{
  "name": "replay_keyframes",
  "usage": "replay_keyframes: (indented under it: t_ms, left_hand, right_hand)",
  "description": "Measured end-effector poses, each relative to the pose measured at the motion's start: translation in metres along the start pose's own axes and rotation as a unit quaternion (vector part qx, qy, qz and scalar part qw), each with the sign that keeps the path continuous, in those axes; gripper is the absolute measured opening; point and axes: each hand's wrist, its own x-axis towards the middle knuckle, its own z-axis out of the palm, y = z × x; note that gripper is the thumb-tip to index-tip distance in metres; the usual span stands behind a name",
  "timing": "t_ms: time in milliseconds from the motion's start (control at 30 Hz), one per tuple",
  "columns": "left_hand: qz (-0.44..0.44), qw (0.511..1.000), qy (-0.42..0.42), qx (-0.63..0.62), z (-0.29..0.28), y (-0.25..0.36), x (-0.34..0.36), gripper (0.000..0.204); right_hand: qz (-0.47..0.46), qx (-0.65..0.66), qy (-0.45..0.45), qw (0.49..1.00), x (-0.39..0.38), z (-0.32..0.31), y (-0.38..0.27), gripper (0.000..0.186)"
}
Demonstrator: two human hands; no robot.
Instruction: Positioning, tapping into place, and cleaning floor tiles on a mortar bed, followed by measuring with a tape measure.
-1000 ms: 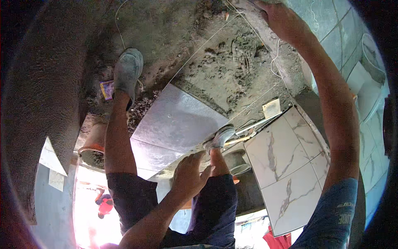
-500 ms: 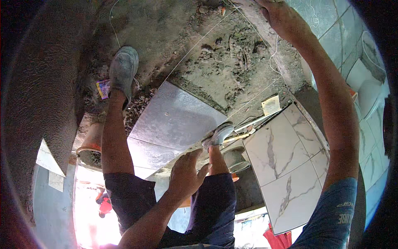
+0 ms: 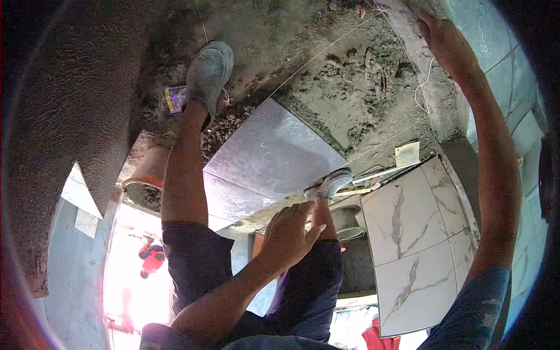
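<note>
My left hand [image 3: 290,236] hovers over my right thigh and knee, fingers stretched out and thumb apart, holding nothing. My right arm reaches far up to the right, where my right hand [image 3: 448,42] is at the rough base of the wall. A finger of it shows stretched toward the surface; the other fingertips are mostly hidden. Close to it runs a thin white string [image 3: 421,87]. Between my feet lie grey floor tiles [image 3: 274,153], bordering a bed of rough wet mortar [image 3: 367,99] crossed by taut strings.
White marbled tiles [image 3: 402,216] cover a surface at right. A bucket [image 3: 149,172] stands beside my left leg, another bucket [image 3: 345,221] behind my right foot. A small purple packet [image 3: 175,98] lies by my left shoe [image 3: 210,70]. A person in red [image 3: 153,261] is in the bright background.
The whole view has shifted, so floor, feet and tiles appear further right. My right hand sits lower in view, showing more of it. My left hand keeps its pose over my thigh.
</note>
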Motion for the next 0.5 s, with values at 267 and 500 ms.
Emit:
replay_keyframes:
  t_ms: [267, 500]
  left_hand:
    - [0.019, 0.999, 0.025, -0.008, -0.004, -0.002, -0.001, 0.052]
    - [-0.002, 1.0, -0.001, -0.021, -0.012, 0.001, -0.005, 0.051]
  right_hand:
    - [0.112, 0.007, -0.112, 0.987, 0.016, -0.041, -0.042, 0.035]
    - [0.011, 0.034, 0.023, 0.999, 0.029, -0.044, -0.036, 0.036]
